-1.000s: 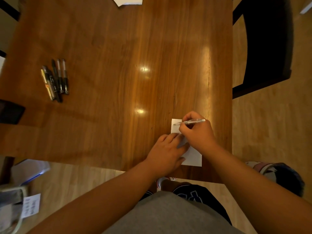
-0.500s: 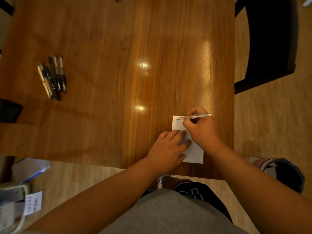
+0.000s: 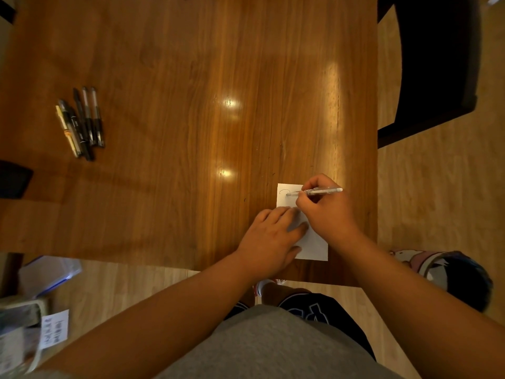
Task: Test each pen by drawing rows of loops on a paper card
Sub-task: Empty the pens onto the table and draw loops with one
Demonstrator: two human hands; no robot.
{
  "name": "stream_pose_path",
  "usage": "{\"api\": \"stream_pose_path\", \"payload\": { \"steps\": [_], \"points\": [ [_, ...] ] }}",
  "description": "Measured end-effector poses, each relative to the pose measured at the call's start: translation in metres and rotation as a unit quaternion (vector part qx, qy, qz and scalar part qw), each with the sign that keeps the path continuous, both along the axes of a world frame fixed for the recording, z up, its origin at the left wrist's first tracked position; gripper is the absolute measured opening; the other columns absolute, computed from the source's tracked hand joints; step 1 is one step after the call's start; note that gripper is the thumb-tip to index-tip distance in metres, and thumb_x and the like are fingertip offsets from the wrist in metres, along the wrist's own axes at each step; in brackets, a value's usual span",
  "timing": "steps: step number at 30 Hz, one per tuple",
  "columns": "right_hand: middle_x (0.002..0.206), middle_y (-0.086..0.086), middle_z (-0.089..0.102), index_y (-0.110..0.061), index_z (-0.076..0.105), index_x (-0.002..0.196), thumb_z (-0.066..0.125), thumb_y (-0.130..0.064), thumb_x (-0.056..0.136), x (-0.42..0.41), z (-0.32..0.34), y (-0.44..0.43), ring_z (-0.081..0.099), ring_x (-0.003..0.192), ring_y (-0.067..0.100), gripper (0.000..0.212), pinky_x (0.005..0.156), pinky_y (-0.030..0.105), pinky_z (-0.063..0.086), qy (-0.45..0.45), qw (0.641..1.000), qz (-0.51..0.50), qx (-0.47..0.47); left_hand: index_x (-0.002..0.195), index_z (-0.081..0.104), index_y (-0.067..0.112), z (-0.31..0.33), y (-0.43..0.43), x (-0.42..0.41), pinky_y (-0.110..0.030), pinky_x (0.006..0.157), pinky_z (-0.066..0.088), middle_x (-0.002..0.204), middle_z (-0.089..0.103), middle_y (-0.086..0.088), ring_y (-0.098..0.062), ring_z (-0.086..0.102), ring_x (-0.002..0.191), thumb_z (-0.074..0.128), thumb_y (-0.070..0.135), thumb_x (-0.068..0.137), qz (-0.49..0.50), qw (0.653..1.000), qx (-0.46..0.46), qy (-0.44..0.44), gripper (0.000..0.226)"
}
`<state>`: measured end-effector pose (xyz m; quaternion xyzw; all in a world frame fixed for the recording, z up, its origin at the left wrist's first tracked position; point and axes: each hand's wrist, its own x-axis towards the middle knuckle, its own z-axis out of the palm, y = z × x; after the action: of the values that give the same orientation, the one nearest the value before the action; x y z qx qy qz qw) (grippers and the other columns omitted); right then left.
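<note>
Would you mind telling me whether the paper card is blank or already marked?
Marked: the card bears a faint curved line at its far left corner, beside the pen tip. Elsewhere it looks blank.

Our right hand (image 3: 326, 212) grips a white pen (image 3: 317, 191), tip on the card (image 3: 287, 196). Our left hand (image 3: 269, 242) lies flat on the card. More pens (image 3: 80, 123) lie well apart on the table (image 3: 191, 105).

Fresh curved stroke (image 3: 282, 191) on card (image 3: 314, 246), pen (image 3: 323, 191) tip moved right, right hand (image 3: 326, 213) following
</note>
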<state>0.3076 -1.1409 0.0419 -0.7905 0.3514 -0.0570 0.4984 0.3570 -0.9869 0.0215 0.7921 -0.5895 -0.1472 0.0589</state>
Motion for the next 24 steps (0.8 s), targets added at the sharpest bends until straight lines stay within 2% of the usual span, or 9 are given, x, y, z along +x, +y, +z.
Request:
{"api": "stream_pose_path", "payload": {
  "steps": [5, 10, 16, 24],
  "points": [
    [0.077, -0.022, 0.061, -0.036, 0.052, 0.078, 0.069, -0.021, 0.086, 0.003, 0.001, -0.001, 0.057, 0.081, -0.017, 0.025, 0.048, 0.001, 0.04, 0.003, 1.0, -0.006, -0.002, 0.135, 0.047, 0.021, -0.001, -0.003, -0.003, -0.044, 0.107, 0.034, 0.144, 0.042, -0.012, -0.028, 0.035, 0.134, 0.056, 0.045, 0.089, 0.002, 1.0, -0.008, -0.002, 0.053],
    [0.076, -0.023, 0.06, -0.034, 0.053, 0.08, 0.069, -0.022, 0.087, 0.001, 0.003, -0.006, 0.06, 0.074, -0.011, 0.022, 0.046, 0.002, 0.039, 0.009, 1.0, -0.016, -0.005, 0.13, 0.052, 0.013, 0.001, -0.008, -0.008, -0.041, 0.107, 0.036, 0.14, 0.048, -0.011, -0.027, 0.04, 0.13, 0.058, 0.04, 0.088, -0.006, 1.0, -0.027, 0.009, 0.05],
    [0.076, -0.017, 0.062, -0.026, 0.057, 0.085, 0.069, -0.023, 0.087, -0.008, 0.004, -0.011, 0.061, 0.067, 0.0, 0.012, 0.046, 0.004, 0.041, 0.011, 0.999, -0.024, -0.018, 0.134, 0.046, 0.02, 0.005, -0.014, -0.008, -0.043, 0.101, 0.04, 0.135, 0.049, -0.008, -0.027, 0.043, 0.124, 0.06, 0.04, 0.087, 0.0, 1.0, -0.014, 0.012, 0.053],
    [0.073, -0.019, 0.06, -0.033, 0.054, 0.08, 0.068, -0.019, 0.087, -0.018, 0.005, -0.01, 0.059, 0.076, -0.012, 0.021, 0.047, 0.003, 0.042, 0.016, 0.999, -0.016, -0.03, 0.134, 0.05, 0.022, 0.006, -0.017, -0.011, -0.043, 0.102, 0.038, 0.138, 0.047, -0.009, -0.027, 0.043, 0.125, 0.06, 0.04, 0.087, 0.009, 1.0, -0.001, 0.0, 0.051]
  ]
}}
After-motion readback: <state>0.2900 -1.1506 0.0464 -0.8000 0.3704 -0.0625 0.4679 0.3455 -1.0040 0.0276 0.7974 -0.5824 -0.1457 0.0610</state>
